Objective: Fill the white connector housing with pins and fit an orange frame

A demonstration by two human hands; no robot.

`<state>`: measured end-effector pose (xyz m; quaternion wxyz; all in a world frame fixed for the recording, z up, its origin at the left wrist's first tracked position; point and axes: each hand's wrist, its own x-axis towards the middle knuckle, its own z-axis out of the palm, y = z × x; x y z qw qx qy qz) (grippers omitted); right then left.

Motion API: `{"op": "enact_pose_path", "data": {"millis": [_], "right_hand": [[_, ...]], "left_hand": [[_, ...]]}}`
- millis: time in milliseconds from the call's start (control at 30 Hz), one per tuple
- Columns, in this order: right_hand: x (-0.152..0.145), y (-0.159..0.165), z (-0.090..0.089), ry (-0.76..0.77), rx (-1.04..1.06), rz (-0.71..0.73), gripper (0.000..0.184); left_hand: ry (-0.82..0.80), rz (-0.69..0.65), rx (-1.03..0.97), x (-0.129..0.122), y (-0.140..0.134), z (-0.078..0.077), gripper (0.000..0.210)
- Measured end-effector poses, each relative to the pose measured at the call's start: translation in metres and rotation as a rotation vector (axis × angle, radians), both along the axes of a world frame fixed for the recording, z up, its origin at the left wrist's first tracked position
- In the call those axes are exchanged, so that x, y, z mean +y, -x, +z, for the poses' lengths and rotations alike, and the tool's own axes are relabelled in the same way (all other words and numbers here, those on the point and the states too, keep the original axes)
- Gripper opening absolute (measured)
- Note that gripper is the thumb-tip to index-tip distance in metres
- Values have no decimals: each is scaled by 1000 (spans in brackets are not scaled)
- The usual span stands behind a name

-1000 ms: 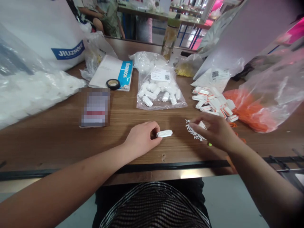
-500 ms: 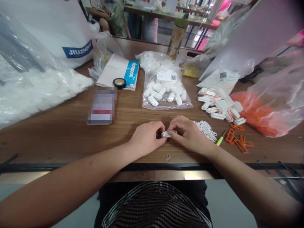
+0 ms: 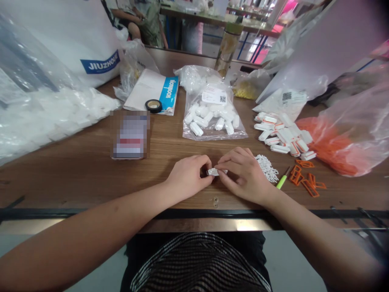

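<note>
You are holding a small white block (image 3: 213,172) over the wooden table (image 3: 165,142), at the middle of your clock. I cannot tell if it is resting on the wood. Your left hand (image 3: 186,175) is pinching its 9 o'clock end between thumb and finger. Your right hand (image 3: 247,176) is curling over its 3 o'clock end; I cannot tell if those fingertips are pinching anything or just touching the block.

The block is looking like hard, light plastic. It is probably feeling smooth, so it could be twisting away if you are gripping only the tip. Its long sides, low down, are seeming best for holding, leaving the top free.

At 3 o'clock, tiny white bits (image 3: 267,168) are lying in a heap. They are likely stiff, very light and easy to flick, so they are needing soft fingertips. Farther along 3 o'clock, a green-handled tool (image 3: 282,182) and thin orange frames (image 3: 295,177) are lying; the frames are maybe bending easily.
</note>
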<state>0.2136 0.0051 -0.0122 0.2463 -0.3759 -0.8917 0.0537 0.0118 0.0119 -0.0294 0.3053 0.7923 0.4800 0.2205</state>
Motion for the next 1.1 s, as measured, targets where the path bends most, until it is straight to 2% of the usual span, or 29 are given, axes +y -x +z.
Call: {"op": "enact_pose_path", "data": {"millis": [300,467,567,667,733,867,1100], "right_hand": [[-7,6,1,-58,-149,9,16],[-6,-12,6,39,-10,-29,16],[-4,-51,14,69,64,-223,14],[-4,-103,21,161,-140,-575,18],[-5,-133,20,292,-273,-732,16],[-8,-162,10,430,-261,-744,21],[-7,-158,4,463,-303,-830,21]], "left_hand": [[22,2,3,0,1,-1,11],[21,5,9,1,1,-1,10],[10,8,14,1,1,-2,9],[7,6,17,1,1,-2,9],[10,4,18,1,1,-1,8],[16,5,34,1,0,0,10],[20,9,46,1,0,0,11]]}}
